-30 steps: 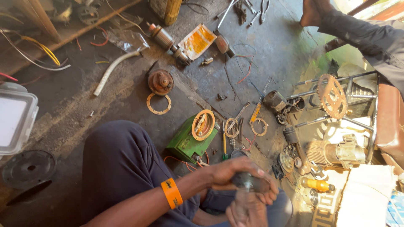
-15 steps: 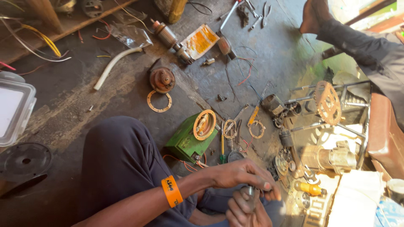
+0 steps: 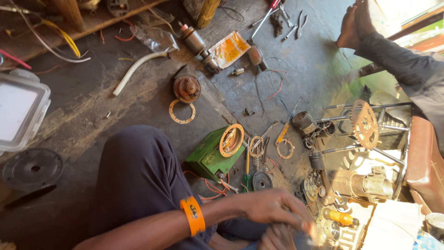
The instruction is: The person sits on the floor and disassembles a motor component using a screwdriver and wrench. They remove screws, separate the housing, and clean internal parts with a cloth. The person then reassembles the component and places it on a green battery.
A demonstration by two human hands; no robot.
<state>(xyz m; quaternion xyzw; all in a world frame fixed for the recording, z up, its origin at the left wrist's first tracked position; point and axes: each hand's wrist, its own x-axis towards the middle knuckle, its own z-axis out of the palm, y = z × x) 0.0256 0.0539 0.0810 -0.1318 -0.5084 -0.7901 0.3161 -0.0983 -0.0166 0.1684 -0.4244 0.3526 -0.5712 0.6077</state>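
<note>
Left hand (image 3: 273, 208) curled closed over the right hand (image 3: 277, 238); whatever they gripped was hidden. Beyond the fingers, a green box (image 3: 210, 155) and loose rings lay unassembled.

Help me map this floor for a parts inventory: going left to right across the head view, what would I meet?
White plastic container → white tube → rusty round part → green box → toothed sprocket

A flat rectangular packet (image 3: 230, 48), orange and yellow with pale edges, lay on the dark floor near the top centre, just beside a cylindrical metal part. A crumpled clear plastic bag (image 3: 156, 40) lay to its left. At the left edge sat a translucent white plastic box (image 3: 21, 111) with rounded corners.
</note>
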